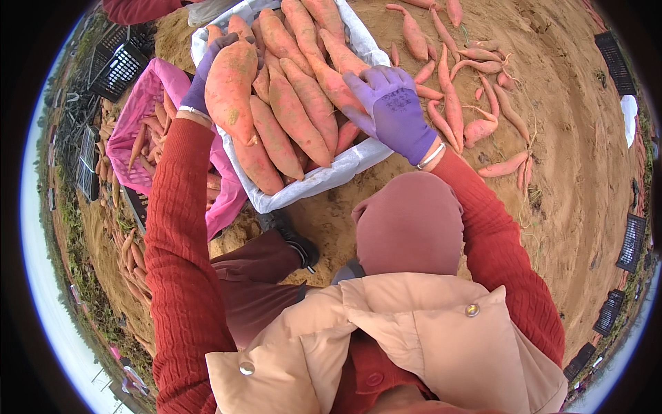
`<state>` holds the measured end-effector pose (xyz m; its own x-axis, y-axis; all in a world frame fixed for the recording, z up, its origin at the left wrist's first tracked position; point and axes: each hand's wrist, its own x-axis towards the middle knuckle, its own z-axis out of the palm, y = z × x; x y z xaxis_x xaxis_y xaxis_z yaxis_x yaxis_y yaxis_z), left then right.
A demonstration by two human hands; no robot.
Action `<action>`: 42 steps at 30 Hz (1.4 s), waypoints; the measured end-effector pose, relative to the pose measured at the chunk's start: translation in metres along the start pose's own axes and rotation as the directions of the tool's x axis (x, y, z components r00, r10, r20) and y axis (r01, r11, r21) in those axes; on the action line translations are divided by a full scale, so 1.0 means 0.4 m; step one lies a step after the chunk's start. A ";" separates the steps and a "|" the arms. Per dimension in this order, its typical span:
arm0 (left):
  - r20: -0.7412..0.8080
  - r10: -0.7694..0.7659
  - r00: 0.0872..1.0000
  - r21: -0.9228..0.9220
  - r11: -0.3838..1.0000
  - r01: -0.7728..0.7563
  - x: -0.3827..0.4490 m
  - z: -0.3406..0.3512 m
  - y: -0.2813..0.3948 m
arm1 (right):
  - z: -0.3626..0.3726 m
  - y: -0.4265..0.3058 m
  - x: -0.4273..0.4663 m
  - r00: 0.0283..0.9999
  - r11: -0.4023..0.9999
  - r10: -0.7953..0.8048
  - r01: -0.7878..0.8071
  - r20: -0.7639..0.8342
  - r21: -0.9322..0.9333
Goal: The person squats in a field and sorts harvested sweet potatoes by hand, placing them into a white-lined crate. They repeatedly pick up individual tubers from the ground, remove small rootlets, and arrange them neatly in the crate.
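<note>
Before me stands a crate lined with white sheeting (pixel 331 173), filled with long orange-pink sweet potatoes (pixel 302 111). My left hand (pixel 207 72), in a purple glove, grips a large, thick sweet potato (pixel 231 88) over the crate's left side; part of that hand is hidden behind it. In a matching glove, my right hand (pixel 393 106) rests with spread fingers at the crate's right edge, its fingertips against a sweet potato lying in the crate. Whether it grips that one I cannot tell.
Left of the crate is a pink-lined container (pixel 124 139) of smaller sweet potatoes. Black plastic crates (pixel 118 70) stand beyond it. Loose, thin sweet potatoes (pixel 452 111) lie on sandy soil to the right. At the top left shows another person's red sleeve (pixel 139 9).
</note>
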<state>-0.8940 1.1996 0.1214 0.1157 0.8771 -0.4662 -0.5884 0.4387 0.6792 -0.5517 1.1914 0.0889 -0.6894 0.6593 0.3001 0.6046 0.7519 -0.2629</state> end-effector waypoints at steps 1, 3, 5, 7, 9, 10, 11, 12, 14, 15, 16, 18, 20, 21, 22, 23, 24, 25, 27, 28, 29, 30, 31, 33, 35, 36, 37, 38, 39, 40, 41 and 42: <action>0.038 0.052 0.998 0.105 0.993 -0.055 -0.049 -0.020 0.013 | 0.005 0.003 0.005 0.991 0.996 -0.085 0.081 -0.103 -0.044; 0.018 0.107 0.994 0.245 0.964 -0.108 -0.171 -0.056 0.032 | 0.025 0.003 0.016 0.984 0.992 -0.122 0.118 -0.129 -0.041; -0.051 0.034 0.998 0.135 0.991 -0.027 -0.310 -0.083 0.026 | 0.061 -0.009 0.031 0.994 0.998 -0.064 0.064 -0.089 -0.012; 0.021 -0.016 1.000 -0.031 0.999 0.017 -0.429 -0.098 0.005 | 0.098 -0.017 0.045 1.000 0.999 0.014 -0.013 0.015 -0.033; 0.087 0.054 0.995 -0.018 0.998 -0.052 -0.533 -0.096 -0.030 | 0.126 -0.019 0.050 0.997 0.998 0.010 -0.015 -0.074 -0.068; -0.020 0.092 0.996 -0.028 0.995 -0.092 -0.558 -0.091 -0.044 | 0.139 -0.018 0.053 0.999 0.993 0.049 -0.050 -0.015 -0.110; -0.073 0.129 0.989 -0.058 0.989 -0.133 -0.580 -0.083 -0.059 | 0.148 -0.016 0.055 0.998 0.996 0.029 -0.034 -0.058 -0.086; -0.102 0.167 0.981 -0.088 0.980 -0.176 -0.597 -0.072 -0.070 | 0.157 -0.016 0.056 0.998 0.995 0.035 -0.039 -0.045 -0.088; 0.058 0.256 0.965 -0.125 0.961 -0.248 -0.600 -0.053 -0.075 | 0.164 -0.016 0.060 0.992 0.996 -0.006 -0.005 -0.125 -0.085; -0.075 0.285 0.955 -0.009 0.958 -0.287 -0.609 -0.041 -0.085 | 0.163 -0.014 0.066 0.996 0.998 0.016 -0.022 -0.082 -0.067; -0.197 0.325 0.925 0.109 0.945 -0.309 -0.617 -0.033 -0.089 | 0.157 -0.011 0.070 0.999 0.997 0.054 -0.054 0.003 -0.050; -0.051 0.284 0.958 -0.058 0.956 -0.286 -0.612 -0.030 -0.098 | 0.134 0.000 0.081 0.992 0.998 0.069 -0.068 0.107 -0.008; -0.051 0.302 0.952 -0.072 0.950 -0.305 -0.622 -0.038 -0.112 | 0.077 0.030 0.102 0.961 0.921 0.106 -0.193 0.256 0.339; -0.081 0.276 0.958 -0.044 0.959 -0.280 -0.629 -0.049 -0.115 | 0.028 0.054 0.123 0.938 0.763 0.118 -0.295 0.325 0.574; -0.117 0.274 0.954 0.009 0.961 -0.275 -0.633 -0.061 -0.123 | -0.004 0.050 0.125 0.889 0.541 0.180 -0.446 0.420 0.713; -0.133 0.255 0.958 -0.011 0.966 -0.258 -0.627 -0.072 -0.129 | -0.051 0.053 0.100 0.837 0.279 0.310 -0.534 0.451 0.798; -0.219 0.222 0.950 -0.012 0.973 -0.231 -0.624 -0.082 -0.133 | -0.091 0.043 0.112 0.740 0.086 0.436 -0.601 0.512 0.795; -0.182 0.223 0.958 -0.036 0.972 -0.233 -0.625 -0.089 -0.139 | -0.129 0.013 0.104 0.821 0.216 0.361 -0.535 0.442 0.817; -0.194 0.207 0.959 -0.057 0.973 -0.222 -0.628 -0.092 -0.150 | -0.232 -0.086 0.087 0.941 0.519 0.143 -0.336 0.308 0.786; -0.175 0.228 0.958 -0.087 0.965 -0.246 -0.630 -0.088 -0.154 | -0.277 -0.158 0.084 0.969 0.681 -0.058 -0.138 0.242 0.719; -0.204 0.236 0.950 -0.096 0.961 -0.260 -0.632 -0.084 -0.159 | -0.305 -0.243 0.069 0.957 0.516 -0.099 -0.185 0.273 0.836; -0.165 0.264 0.950 -0.130 0.949 -0.286 -0.633 -0.081 -0.161 | -0.311 -0.337 0.048 0.945 0.341 -0.163 -0.215 0.283 0.915; -0.198 0.279 0.940 -0.118 0.945 -0.306 -0.634 -0.081 -0.157 | -0.307 -0.426 0.024 0.920 0.375 -0.267 -0.174 0.286 0.910; -0.171 0.327 0.930 -0.135 0.927 -0.350 -0.625 -0.083 -0.151 | -0.250 -0.607 -0.018 0.907 0.445 -0.283 -0.165 0.313 0.880; -0.056 0.407 0.912 -0.160 0.898 -0.411 -0.638 -0.088 -0.154 | -0.216 -0.684 -0.053 0.852 0.473 -0.223 -0.330 0.473 0.817; 0.053 0.445 0.894 -0.195 0.882 -0.428 -0.652 -0.092 -0.163 | -0.173 -0.737 -0.037 0.923 0.469 -0.093 -0.290 0.373 0.834; -0.039 0.429 0.902 -0.145 0.891 -0.430 -0.648 -0.094 -0.166 | -0.151 -0.746 -0.037 0.899 0.419 -0.058 -0.373 0.434 0.828; -0.031 0.465 0.885 -0.110 0.878 -0.465 -0.646 -0.102 -0.159 | -0.130 -0.757 -0.036 0.880 0.247 -0.016 -0.457 0.475 0.855; -0.103 0.428 0.898 -0.125 0.890 -0.438 -0.643 -0.109 -0.158 | -0.116 -0.757 -0.037 0.882 0.075 -0.088 -0.458 0.464 0.886; -0.001 0.474 0.881 -0.099 0.876 -0.471 -0.651 -0.118 -0.164 | -0.111 -0.754 -0.050 0.846 -0.077 -0.115 -0.531 0.521 0.844; 0.022 0.483 0.875 -0.095 0.873 -0.479 -0.646 -0.119 -0.170 | -0.114 -0.753 -0.062 0.817 -0.129 -0.175 -0.573 0.550 0.810; -0.027 0.486 0.874 -0.096 0.869 -0.486 -0.637 -0.114 -0.172 | -0.121 -0.763 -0.084 0.782 -0.186 -0.224 -0.620 0.582 0.762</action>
<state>-0.9195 0.9370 0.1675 -0.2064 0.9741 -0.0925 -0.6439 -0.0640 0.7625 -0.6938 0.9398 0.2034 -0.9065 0.3473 -0.2399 0.0108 -0.5490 -0.8358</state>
